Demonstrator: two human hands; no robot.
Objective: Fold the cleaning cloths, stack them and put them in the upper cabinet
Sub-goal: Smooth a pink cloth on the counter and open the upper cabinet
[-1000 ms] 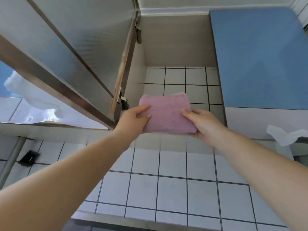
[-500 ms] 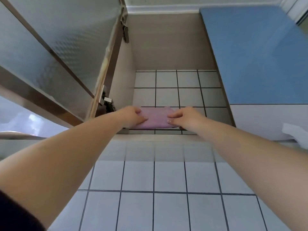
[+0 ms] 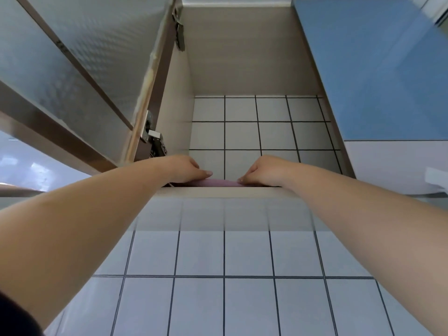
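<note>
The folded pink cleaning cloths [image 3: 219,183] lie flat on the floor of the open upper cabinet [image 3: 244,57], just behind its front edge; only a thin pink strip shows. My left hand [image 3: 188,169] holds the left end of the stack, thumb lying on top. My right hand [image 3: 263,171] holds the right end, fingers curled down over it. How many cloths are in the stack is hidden by the shelf edge.
The cabinet's frosted glass door [image 3: 80,69] stands open on the left, its hinges [image 3: 155,141] near my left wrist. A closed blue cabinet door [image 3: 378,69] is to the right. White wall tiles [image 3: 223,253] run below the cabinet.
Both hands lifted the pink stack from in front of the cabinet up into it and laid it flat on the shelf; the camera tilted upward.
</note>
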